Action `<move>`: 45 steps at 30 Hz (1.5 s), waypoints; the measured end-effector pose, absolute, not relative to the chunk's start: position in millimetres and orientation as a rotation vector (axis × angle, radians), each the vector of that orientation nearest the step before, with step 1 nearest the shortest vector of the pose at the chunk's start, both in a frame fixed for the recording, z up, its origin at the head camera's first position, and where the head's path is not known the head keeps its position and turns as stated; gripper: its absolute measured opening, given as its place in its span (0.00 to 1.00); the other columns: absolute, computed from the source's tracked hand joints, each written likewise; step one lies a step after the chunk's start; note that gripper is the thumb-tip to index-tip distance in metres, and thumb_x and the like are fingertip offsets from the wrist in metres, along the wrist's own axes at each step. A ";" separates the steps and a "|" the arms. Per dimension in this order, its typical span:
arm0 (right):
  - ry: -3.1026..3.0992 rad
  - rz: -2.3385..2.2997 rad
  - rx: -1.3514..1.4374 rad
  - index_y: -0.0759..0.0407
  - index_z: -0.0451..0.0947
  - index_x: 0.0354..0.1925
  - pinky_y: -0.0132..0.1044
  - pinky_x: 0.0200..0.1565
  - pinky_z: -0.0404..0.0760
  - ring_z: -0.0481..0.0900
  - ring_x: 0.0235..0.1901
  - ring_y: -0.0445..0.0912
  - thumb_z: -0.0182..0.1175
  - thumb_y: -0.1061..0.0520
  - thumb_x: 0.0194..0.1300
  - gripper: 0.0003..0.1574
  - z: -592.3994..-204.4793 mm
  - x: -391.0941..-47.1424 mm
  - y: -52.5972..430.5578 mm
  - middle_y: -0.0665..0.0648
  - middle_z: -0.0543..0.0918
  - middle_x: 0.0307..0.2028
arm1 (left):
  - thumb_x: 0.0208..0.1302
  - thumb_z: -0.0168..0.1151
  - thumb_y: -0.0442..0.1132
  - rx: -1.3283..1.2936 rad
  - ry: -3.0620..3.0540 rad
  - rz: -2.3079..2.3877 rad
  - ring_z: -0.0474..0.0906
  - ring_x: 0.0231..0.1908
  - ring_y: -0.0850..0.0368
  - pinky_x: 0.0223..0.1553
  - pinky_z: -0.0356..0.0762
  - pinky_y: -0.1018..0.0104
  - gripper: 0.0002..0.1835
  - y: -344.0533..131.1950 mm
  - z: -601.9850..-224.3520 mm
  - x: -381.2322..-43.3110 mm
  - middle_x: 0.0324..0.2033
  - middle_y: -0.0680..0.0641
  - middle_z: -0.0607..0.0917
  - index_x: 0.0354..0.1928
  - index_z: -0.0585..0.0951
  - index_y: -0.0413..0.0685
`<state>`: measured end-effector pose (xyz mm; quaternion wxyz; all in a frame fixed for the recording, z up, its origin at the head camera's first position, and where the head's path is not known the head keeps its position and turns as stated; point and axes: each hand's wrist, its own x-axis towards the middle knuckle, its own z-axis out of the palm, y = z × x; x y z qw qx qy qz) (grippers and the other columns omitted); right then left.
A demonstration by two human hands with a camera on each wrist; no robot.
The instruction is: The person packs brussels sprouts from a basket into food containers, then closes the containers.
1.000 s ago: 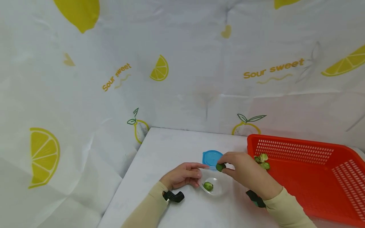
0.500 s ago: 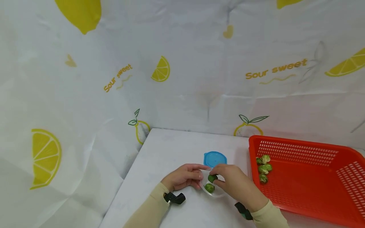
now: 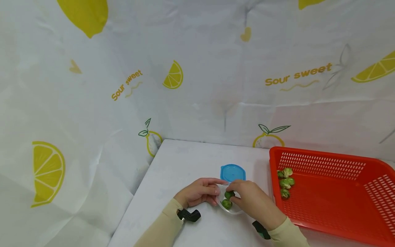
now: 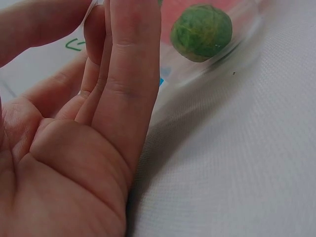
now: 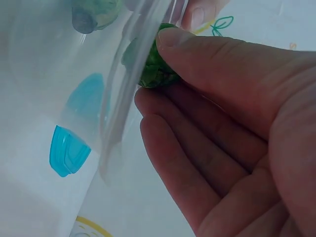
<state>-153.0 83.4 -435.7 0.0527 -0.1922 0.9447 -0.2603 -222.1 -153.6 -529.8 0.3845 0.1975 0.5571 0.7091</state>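
Brussels sprout, dark green and rounded, sits pinched between the thumb and fingers of the right hand at the mouth of a clear bowl; the right wrist view shows part of it through the see-through wall. Just beside it, a second sprout lies inside the bowl. The left hand holds the bowl's rim on its near side, thumb and fingers closed on the thin edge. Beyond the bowl, a blue lid lies flat on the white tabletop. To the right stands a red basket with slotted walls, and several more sprouts are gathered along its left side. Behind everything hangs a white cloth printed with lemons and the words "Sour sweet".
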 end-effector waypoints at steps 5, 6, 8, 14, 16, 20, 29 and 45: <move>2.869 -0.775 -0.543 0.53 0.92 0.44 0.51 0.53 0.92 0.87 0.42 0.45 0.80 0.62 0.60 0.13 -437.1 -153.3 80.7 0.48 0.90 0.42 | 0.77 0.61 0.33 0.503 1.419 1.805 0.88 0.33 0.61 0.42 0.92 0.66 0.29 -153.7 -529.5 -221.4 0.38 0.53 0.85 0.78 0.72 0.42; 2.867 -0.773 -0.534 0.53 0.92 0.44 0.50 0.53 0.92 0.87 0.42 0.45 0.80 0.62 0.60 0.13 -437.1 -153.1 80.0 0.48 0.90 0.42 | 0.77 0.61 0.33 0.504 1.419 1.805 0.88 0.33 0.61 0.43 0.92 0.66 0.29 -153.8 -529.6 -221.4 0.38 0.53 0.85 0.78 0.73 0.43; 2.870 -0.772 -0.530 0.53 0.92 0.43 0.50 0.53 0.92 0.86 0.42 0.44 0.80 0.61 0.60 0.12 -437.3 -153.0 78.8 0.48 0.90 0.42 | 0.77 0.61 0.33 0.506 1.418 1.803 0.88 0.33 0.62 0.43 0.92 0.66 0.30 -153.8 -530.1 -221.8 0.38 0.53 0.85 0.78 0.72 0.42; 2.875 -0.787 -0.565 0.55 0.92 0.44 0.50 0.52 0.93 0.87 0.43 0.45 0.79 0.63 0.61 0.13 -439.9 -153.8 77.0 0.50 0.90 0.43 | 0.77 0.60 0.32 0.504 1.419 1.803 0.88 0.32 0.62 0.43 0.92 0.66 0.30 -153.6 -530.5 -222.6 0.37 0.53 0.85 0.78 0.72 0.41; 2.871 -0.800 -0.566 0.56 0.92 0.46 0.50 0.52 0.92 0.87 0.45 0.47 0.79 0.63 0.61 0.13 -441.0 -153.3 77.7 0.51 0.91 0.45 | 0.78 0.59 0.32 0.502 1.419 1.802 0.88 0.32 0.61 0.43 0.91 0.66 0.29 -152.8 -530.2 -222.1 0.37 0.54 0.85 0.78 0.72 0.41; 2.867 -0.817 -0.545 0.56 0.92 0.48 0.50 0.52 0.93 0.88 0.47 0.49 0.79 0.63 0.62 0.15 -438.0 -151.0 81.2 0.53 0.91 0.47 | 0.78 0.59 0.32 0.514 1.405 1.806 0.87 0.32 0.61 0.43 0.92 0.66 0.29 -150.2 -531.0 -221.9 0.37 0.54 0.84 0.78 0.72 0.41; 2.984 -0.760 -0.640 0.54 0.91 0.52 0.53 0.55 0.91 0.90 0.52 0.52 0.78 0.59 0.64 0.17 -407.9 -141.1 96.6 0.52 0.92 0.51 | 0.77 0.62 0.34 0.513 1.444 1.806 0.88 0.33 0.59 0.43 0.91 0.65 0.28 -151.7 -533.3 -224.5 0.36 0.52 0.86 0.76 0.76 0.45; 3.033 -0.583 -0.504 0.52 0.91 0.51 0.53 0.49 0.92 0.89 0.48 0.52 0.79 0.59 0.62 0.18 -368.8 -162.8 245.8 0.52 0.92 0.47 | 0.77 0.63 0.35 0.506 1.450 1.804 0.86 0.35 0.62 0.43 0.91 0.67 0.30 -152.1 -531.3 -221.3 0.34 0.52 0.85 0.78 0.73 0.40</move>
